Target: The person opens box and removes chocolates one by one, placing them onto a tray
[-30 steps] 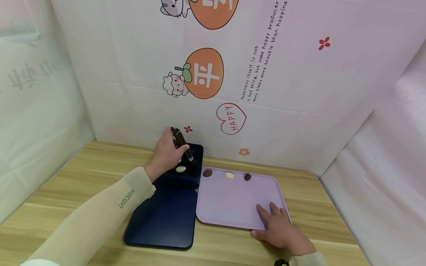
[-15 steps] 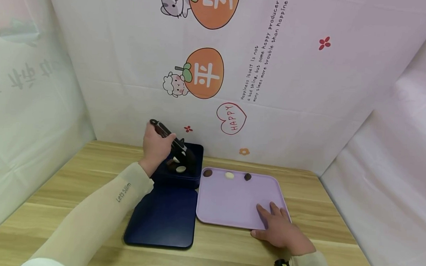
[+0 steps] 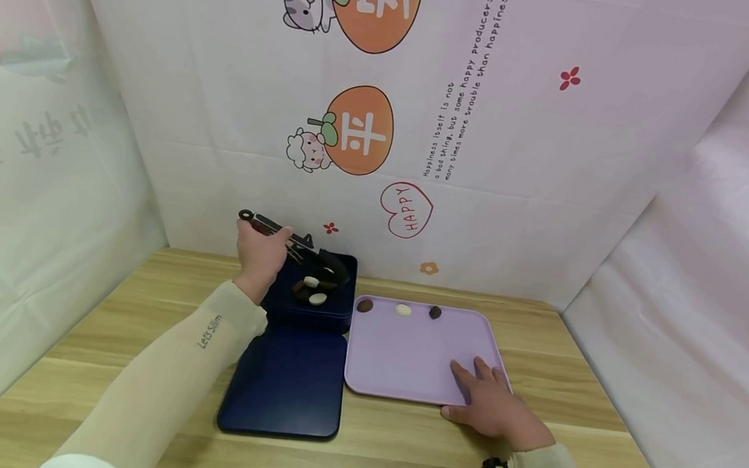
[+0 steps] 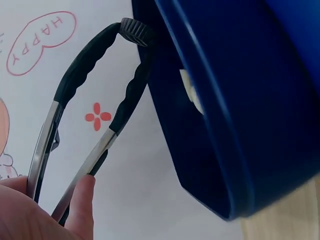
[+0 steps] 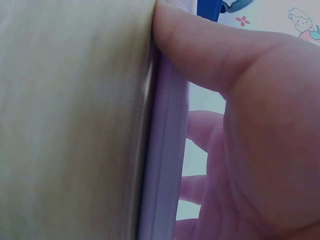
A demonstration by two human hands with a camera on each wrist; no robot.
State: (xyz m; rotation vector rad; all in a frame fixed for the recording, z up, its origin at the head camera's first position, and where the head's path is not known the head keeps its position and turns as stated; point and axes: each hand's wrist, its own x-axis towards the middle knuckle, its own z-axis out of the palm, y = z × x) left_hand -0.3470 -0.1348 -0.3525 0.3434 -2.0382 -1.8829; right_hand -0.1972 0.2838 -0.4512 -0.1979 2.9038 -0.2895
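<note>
Steel-armed tongs [image 4: 128, 100], held in the left grip [image 3: 262, 257], slant toward four o'clock over the navy box [image 3: 312, 321]; a careless swing could scatter its white pieces [image 3: 318, 299]. Right grip [image 3: 491, 402], fingers apart, rests at the lilac tray's [image 3: 401, 355] five o'clock; leaning could tip it.

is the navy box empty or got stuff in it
Not empty: the head view shows white pieces and brown pieces inside the navy box. The tongs hide part, so exact contents cannot be told.
</note>
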